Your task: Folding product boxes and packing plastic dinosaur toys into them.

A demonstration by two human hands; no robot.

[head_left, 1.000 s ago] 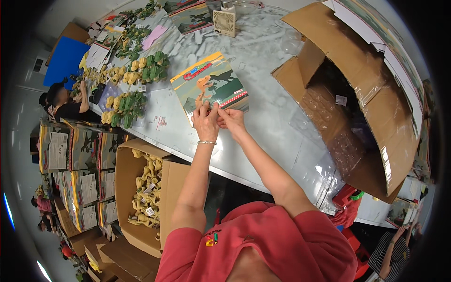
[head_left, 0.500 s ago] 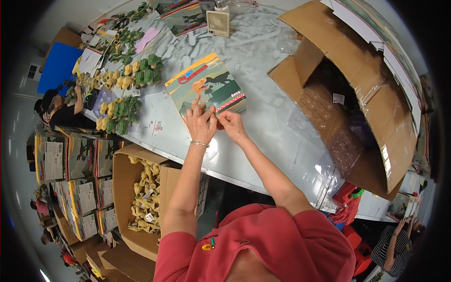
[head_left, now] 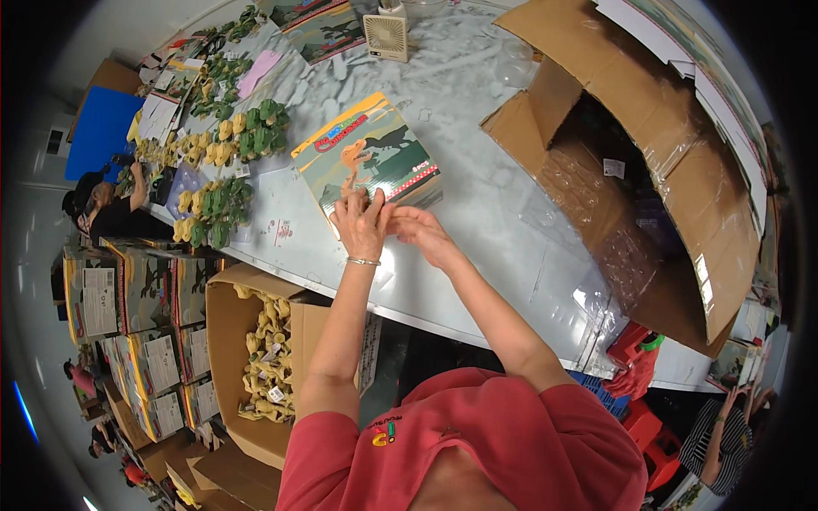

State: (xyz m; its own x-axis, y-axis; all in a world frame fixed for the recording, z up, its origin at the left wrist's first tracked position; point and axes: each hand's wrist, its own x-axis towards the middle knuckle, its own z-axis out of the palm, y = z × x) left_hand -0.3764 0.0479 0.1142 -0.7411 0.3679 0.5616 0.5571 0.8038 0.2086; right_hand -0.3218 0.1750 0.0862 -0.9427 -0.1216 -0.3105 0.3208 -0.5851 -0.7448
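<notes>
A printed dinosaur toy box, yellow along its far edge, lies in front of me on the pale table. My left hand rests on its near part, fingers stretched over the printed face and a bracelet round the wrist. Close beside it, my right hand is at the box's near side. Its fingers are stretched towards the left hand, and their tips are partly hidden behind it. I make out nothing held between the two hands.
Green and yellow toy dinosaurs stand in rows at the left. A large open carton with clear plastic is at the right; another carton of yellow toys stands below the table edge. A small fan is at the back. Co-workers are at both sides.
My right hand's fingers have gone from bent together at the box's near edge to stretched out beside my left hand. The view has shifted slightly; the box stays in place.
</notes>
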